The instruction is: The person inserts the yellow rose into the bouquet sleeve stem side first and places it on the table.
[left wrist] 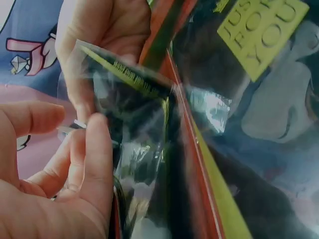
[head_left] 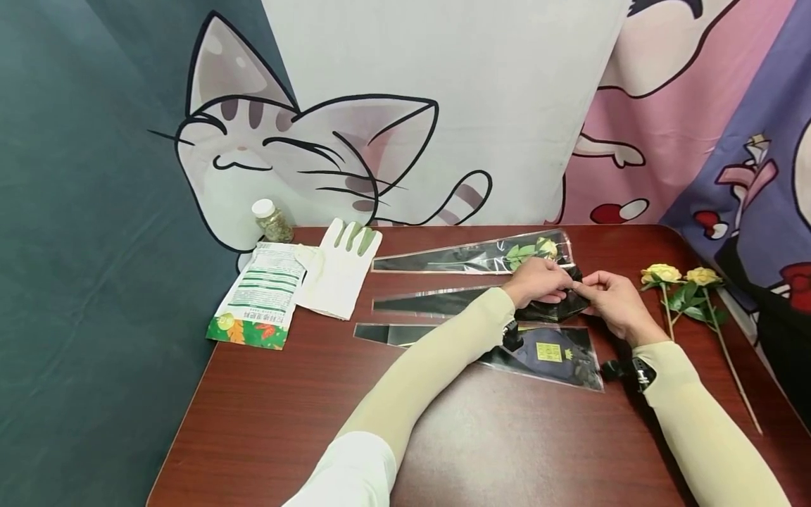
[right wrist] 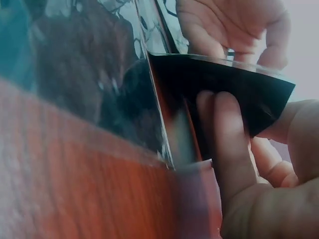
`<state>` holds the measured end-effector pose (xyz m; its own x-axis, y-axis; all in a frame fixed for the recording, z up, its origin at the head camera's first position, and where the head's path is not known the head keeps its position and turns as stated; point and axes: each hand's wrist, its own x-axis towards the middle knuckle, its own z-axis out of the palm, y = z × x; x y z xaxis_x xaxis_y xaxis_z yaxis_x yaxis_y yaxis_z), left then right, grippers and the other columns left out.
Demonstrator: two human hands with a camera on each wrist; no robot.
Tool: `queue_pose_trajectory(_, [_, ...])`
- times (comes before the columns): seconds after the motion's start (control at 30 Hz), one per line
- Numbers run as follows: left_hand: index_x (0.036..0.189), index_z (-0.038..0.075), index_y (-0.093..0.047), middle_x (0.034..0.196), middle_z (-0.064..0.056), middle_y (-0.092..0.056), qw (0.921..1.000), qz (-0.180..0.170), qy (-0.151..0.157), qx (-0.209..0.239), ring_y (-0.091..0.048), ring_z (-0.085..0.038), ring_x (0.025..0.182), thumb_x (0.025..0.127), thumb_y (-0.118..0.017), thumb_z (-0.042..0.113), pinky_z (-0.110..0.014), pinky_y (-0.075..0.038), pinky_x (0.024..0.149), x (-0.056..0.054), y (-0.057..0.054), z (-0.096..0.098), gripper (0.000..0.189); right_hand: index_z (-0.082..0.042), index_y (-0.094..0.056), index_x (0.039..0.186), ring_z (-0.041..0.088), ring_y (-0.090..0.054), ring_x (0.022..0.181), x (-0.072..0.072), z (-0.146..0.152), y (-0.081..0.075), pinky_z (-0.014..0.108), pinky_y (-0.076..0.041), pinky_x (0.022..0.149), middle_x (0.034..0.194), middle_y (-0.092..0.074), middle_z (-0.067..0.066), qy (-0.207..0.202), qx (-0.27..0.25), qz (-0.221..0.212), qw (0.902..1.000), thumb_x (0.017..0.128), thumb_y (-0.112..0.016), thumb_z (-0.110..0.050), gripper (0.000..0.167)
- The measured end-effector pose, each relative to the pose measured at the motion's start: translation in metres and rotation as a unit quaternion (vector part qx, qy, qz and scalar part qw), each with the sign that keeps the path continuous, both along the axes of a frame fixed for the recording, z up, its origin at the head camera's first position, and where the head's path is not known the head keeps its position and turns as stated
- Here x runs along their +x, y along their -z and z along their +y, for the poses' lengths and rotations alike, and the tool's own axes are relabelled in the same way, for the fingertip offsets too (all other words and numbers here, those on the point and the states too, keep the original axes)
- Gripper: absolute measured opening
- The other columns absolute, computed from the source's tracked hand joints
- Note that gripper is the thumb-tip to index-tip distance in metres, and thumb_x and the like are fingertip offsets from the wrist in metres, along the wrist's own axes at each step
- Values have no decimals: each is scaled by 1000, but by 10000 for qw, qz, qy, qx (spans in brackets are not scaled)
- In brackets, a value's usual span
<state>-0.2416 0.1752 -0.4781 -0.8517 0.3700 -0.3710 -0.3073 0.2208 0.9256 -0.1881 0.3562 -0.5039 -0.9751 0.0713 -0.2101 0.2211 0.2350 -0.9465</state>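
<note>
Both hands are at the wide end of the middle flower sleeve [head_left: 437,303], a clear and black plastic wrap. My left hand [head_left: 538,280] holds its mouth, fingertips at the film's edge. The right hand [head_left: 614,304] pinches the black flap [right wrist: 224,82], two fingers lying across it in the right wrist view. Fingertips of both hands nearly meet there. Behind them, another sleeve [head_left: 456,255] has a yellow rose [head_left: 546,248] in it. Nearer the body lies a third sleeve [head_left: 538,370], whose yellow label [left wrist: 264,37] reads "JUST FOR YOU".
Two yellow roses [head_left: 660,273] with long stems lie at the right. White gloves [head_left: 336,274] with green fingertips, a printed fertilizer-like bag [head_left: 262,289] and a white-capped jar [head_left: 274,222] are at the back left. Printed cloth [head_left: 443,56] hangs behind the wooden table [head_left: 304,422].
</note>
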Motion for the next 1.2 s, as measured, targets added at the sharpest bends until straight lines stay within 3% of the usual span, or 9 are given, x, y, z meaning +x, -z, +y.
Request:
queue_pose_trajectory(0.17, [80,11,-78,70,-1,-73,10000,79,41,-32,-67,-10,59,91,-79,6,-30,-67,69,0,4,3,12,-11,-63,95,4,-70,65,-1,-3,1,25,-64,59,76,-71,-9,-41,-410,-37,9991,104,-68,-15,12])
queue_pose_trajectory(0.33, [88,11,-81,75,-2,-75,9996,226,-40,-168,-72,-13,66,93,-75,8,-29,-67,68,-2,10,-1,8,-2,-58,104,4,-71,69,-3,-1,1,25,-65,66,86,-65,-7,-210,-6,-304,9993,106,-67,-20,21])
queue_pose_trajectory(0.6, [79,18,-76,80,-5,-76,9983,297,-54,-504,-75,-15,76,92,-76,14,-32,-67,69,-1,9,-3,14,5,-49,119,4,-69,71,-6,2,2,25,-66,69,96,-60,-2,-410,274,-512,9975,109,-59,-13,23])
queue_pose_trajectory(0.87, [81,17,-80,84,-4,-80,9988,220,-79,-437,-77,-14,78,90,-79,13,-29,-66,68,-1,10,-4,9,5,-55,120,5,-69,67,-5,4,-1,25,-65,66,90,-66,-7,-382,399,-538,9970,107,-65,-22,32])
queue_pose_trajectory(1.03, [89,17,-84,80,2,-78,9996,139,63,-223,-77,-13,80,92,-79,13,-27,-65,68,-3,14,-6,7,0,-62,116,7,-72,69,-2,9,-4,26,-66,66,83,-72,-9,-344,212,-529,9978,106,-66,-24,26])
queue_pose_trajectory(1.2, [90,17,-85,80,4,-78,9997,109,68,-187,-77,-12,79,94,-79,14,-27,-64,68,-2,16,-5,8,-4,-66,115,8,-74,72,3,17,-10,28,-66,67,84,-74,-12,-312,373,-326,9983,106,-68,-26,24])
